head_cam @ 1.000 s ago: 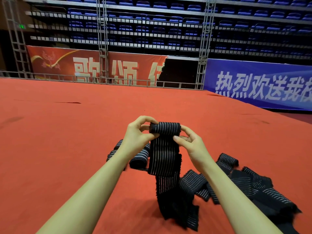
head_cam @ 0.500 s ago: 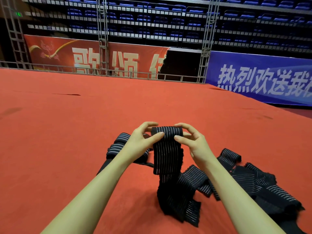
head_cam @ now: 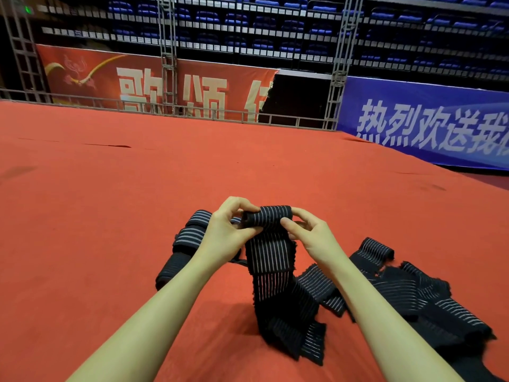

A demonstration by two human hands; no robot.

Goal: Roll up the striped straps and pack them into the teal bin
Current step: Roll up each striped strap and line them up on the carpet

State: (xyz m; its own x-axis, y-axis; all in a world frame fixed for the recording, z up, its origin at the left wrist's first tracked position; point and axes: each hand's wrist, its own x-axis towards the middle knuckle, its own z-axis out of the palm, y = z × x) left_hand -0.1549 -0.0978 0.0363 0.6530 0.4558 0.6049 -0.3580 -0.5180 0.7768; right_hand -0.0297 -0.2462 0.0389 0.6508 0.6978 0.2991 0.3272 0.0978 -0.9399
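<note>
We counted two hands, a left hand (head_cam: 224,232) and a right hand (head_cam: 314,237), with one striped strap (head_cam: 271,252) between their fingers. Left of the fingers lay two rolled straps (head_cam: 183,244). The loose pile (head_cam: 407,296) right of them we could not count.

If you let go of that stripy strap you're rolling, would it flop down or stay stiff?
Probably flop: below the roll, the striped strap hangs limp and crumples on the red carpet. The rolled top might unwind too, since only the left hand and right hand pinch it shut.

Red carpet (head_cam: 110,216), banners, blue seats (head_cam: 275,20)
</note>
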